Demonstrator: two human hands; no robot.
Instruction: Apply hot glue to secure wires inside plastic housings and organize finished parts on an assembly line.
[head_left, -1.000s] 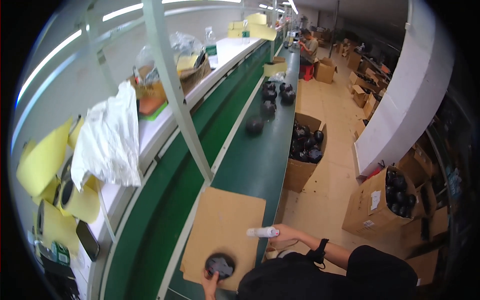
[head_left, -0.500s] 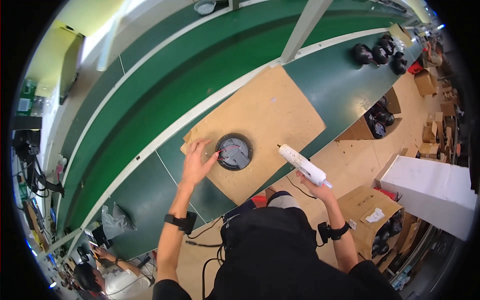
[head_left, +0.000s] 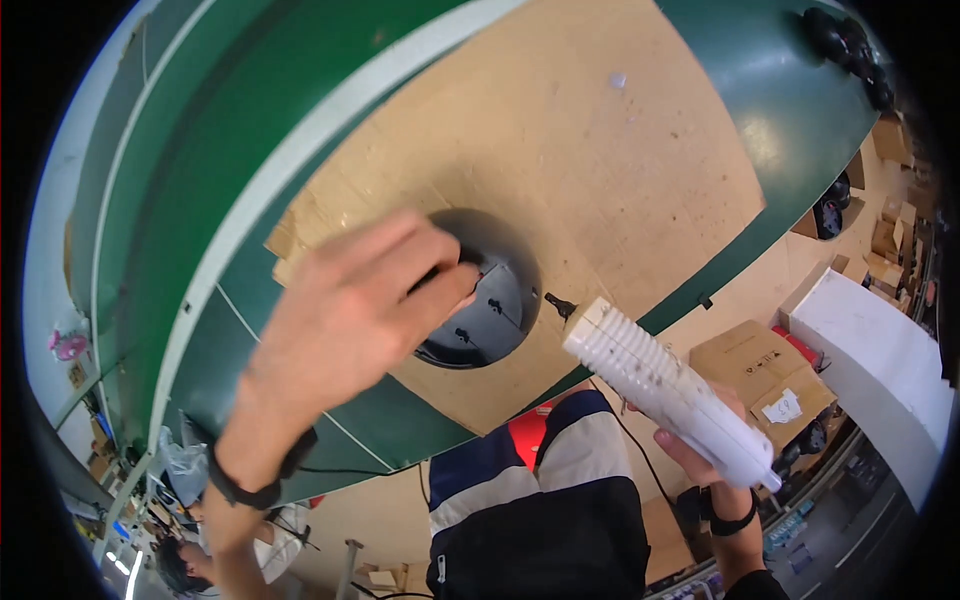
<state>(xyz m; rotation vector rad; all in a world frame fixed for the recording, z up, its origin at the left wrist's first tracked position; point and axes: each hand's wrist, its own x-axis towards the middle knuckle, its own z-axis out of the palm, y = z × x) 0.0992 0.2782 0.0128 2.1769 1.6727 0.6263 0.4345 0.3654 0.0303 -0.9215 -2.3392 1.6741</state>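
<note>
A round black plastic housing (head_left: 492, 325) with a grey inner face lies on a flat cardboard sheet (head_left: 570, 150) on the green bench. Over its left side, my left hand (head_left: 345, 325) is closed, thumb and fingertips pinched together inside the rim. Whatever they pinch is hidden by the fingers. My right hand (head_left: 690, 455) grips a white glue gun (head_left: 675, 395) with a ribbed front sleeve. The gun's dark nozzle points at the housing's right edge, a short gap away from it.
Black round parts (head_left: 845, 45) are grouped at the bench's far right. On the floor to the right stand an open carton (head_left: 760, 360) and a white box (head_left: 860, 370). A clear plastic bag (head_left: 185, 465) rests at the lower left, near another person (head_left: 190, 560).
The view has moved closer to the housing. My left hand has gone from open beside the housing to pinched over it. The glue gun's nozzle has come nearer the rim.
</note>
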